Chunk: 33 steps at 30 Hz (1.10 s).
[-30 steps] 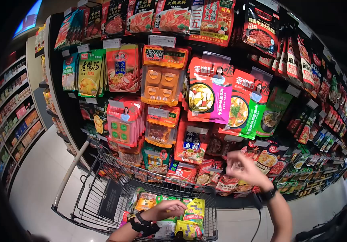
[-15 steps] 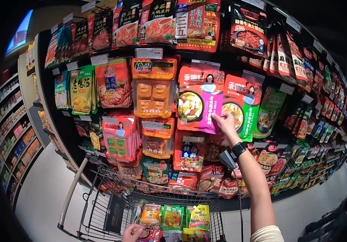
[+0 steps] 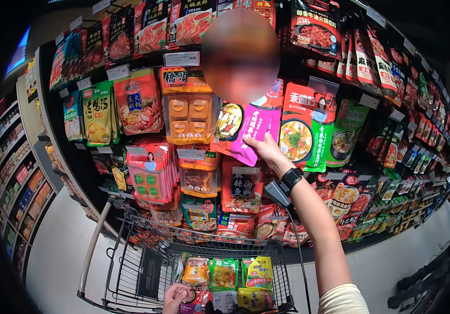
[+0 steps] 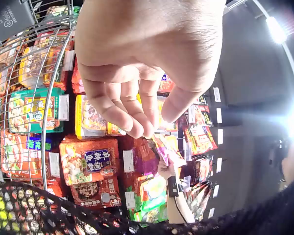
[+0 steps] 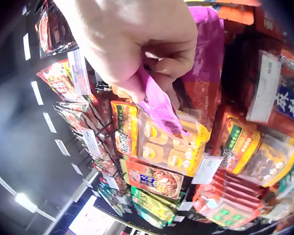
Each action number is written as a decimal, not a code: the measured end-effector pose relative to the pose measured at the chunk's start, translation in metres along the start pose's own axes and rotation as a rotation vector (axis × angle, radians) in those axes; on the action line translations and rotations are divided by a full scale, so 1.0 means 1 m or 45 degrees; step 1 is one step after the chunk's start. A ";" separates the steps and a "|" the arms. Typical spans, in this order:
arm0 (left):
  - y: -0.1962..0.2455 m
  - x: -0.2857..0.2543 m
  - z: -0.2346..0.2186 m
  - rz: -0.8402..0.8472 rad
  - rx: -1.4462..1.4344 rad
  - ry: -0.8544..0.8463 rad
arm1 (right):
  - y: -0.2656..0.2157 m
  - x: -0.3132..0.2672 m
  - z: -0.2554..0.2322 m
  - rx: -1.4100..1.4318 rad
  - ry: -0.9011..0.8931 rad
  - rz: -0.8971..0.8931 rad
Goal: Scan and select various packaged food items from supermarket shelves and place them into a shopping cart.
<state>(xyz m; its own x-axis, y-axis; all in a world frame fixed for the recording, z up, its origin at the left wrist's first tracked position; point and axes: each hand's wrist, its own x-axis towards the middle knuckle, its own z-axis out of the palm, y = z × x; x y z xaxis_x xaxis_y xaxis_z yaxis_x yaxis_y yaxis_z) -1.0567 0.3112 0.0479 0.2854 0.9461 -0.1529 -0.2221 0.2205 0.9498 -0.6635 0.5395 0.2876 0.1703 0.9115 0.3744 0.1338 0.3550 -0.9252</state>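
Observation:
My right hand pinches the lower edge of a red and purple packet of fish seasoning on the rack. The packet hangs tilted, its lower end swung leftward, and a blurred patch hides its top. In the right wrist view, the packet's purple edge is folded between thumb and fingers. Low in the head view, my left hand is over the near part of the shopping cart. Its fingers curl loosely with nothing between them in the left wrist view.
Right of the pinched packet hangs a red and green packet; to its left are clear-fronted packs of orange blocks. Several bagged foods, including a green pouch, lie in the cart. A cable trails below my right wrist.
My right hand has risen from the lower rows to the red and purple packet and pinched it. The packet has tilted and shifted left. My left hand has drawn back lower over the cart.

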 end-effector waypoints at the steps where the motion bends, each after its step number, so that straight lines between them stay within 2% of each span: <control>1: 0.000 0.000 0.000 0.011 0.017 -0.037 | -0.003 -0.002 0.003 0.082 0.032 -0.007; 3: 0.000 -0.001 0.000 0.014 0.028 -0.047 | -0.006 -0.003 0.003 0.188 -0.020 0.000; 5: -0.012 -0.003 -0.006 0.019 -0.070 -0.074 | -0.011 -0.016 0.002 0.520 -0.042 0.054; 6: -0.017 -0.006 -0.007 0.018 -0.069 -0.069 | -0.016 -0.023 0.001 0.525 -0.074 0.074; 8: -0.026 -0.012 -0.010 -0.118 -0.351 0.037 | -0.026 -0.039 0.005 0.552 -0.113 0.066; 11: -0.043 -0.008 -0.023 -0.017 -0.288 -0.039 | -0.036 -0.063 0.010 0.595 -0.168 0.139; 13: -0.028 0.004 -0.013 0.045 -0.298 -0.055 | -0.036 -0.083 0.013 0.561 -0.181 0.197; 14: -0.021 -0.003 -0.009 0.094 -0.315 -0.039 | -0.024 -0.097 0.018 0.551 -0.276 0.261; 15: -0.016 -0.007 -0.010 0.096 -0.201 -0.102 | -0.016 -0.116 0.020 0.523 -0.307 0.348; 17: 0.000 0.002 -0.003 0.135 -0.197 -0.192 | -0.002 -0.148 0.022 0.528 -0.382 0.364; 18: 0.017 0.007 0.007 0.093 -0.156 -0.233 | 0.001 -0.167 0.025 0.522 -0.362 0.404; 19: 0.028 0.018 0.015 0.218 -0.139 -0.308 | 0.014 -0.183 0.027 0.518 -0.374 0.406; 20: 0.047 0.024 0.023 0.167 -0.058 -0.380 | 0.019 -0.200 0.032 0.517 -0.358 0.436; 21: 0.053 0.037 0.025 0.215 -0.038 -0.469 | 0.023 -0.215 0.037 0.524 -0.336 0.452; 23: 0.058 0.053 0.042 0.247 -0.031 -0.495 | 0.034 -0.234 0.037 0.522 -0.435 0.534; 24: 0.073 0.057 0.059 0.236 -0.151 -0.567 | 0.035 -0.238 0.036 0.491 -0.462 0.532; 29: 0.070 0.059 0.085 0.179 -0.092 -0.494 | 0.037 -0.268 0.040 0.275 -0.520 0.578; 33: 0.066 0.061 0.093 0.189 -0.087 -0.455 | 0.039 -0.271 0.039 0.305 -0.504 0.607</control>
<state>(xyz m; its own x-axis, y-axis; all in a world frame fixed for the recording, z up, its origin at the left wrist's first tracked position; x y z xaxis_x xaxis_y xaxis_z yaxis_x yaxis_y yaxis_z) -0.9673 0.3611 0.1267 0.5496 0.8293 0.1007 -0.3434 0.1145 0.9322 -0.7423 0.3147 0.1482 -0.2208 0.9713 -0.0879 -0.0959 -0.1113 -0.9892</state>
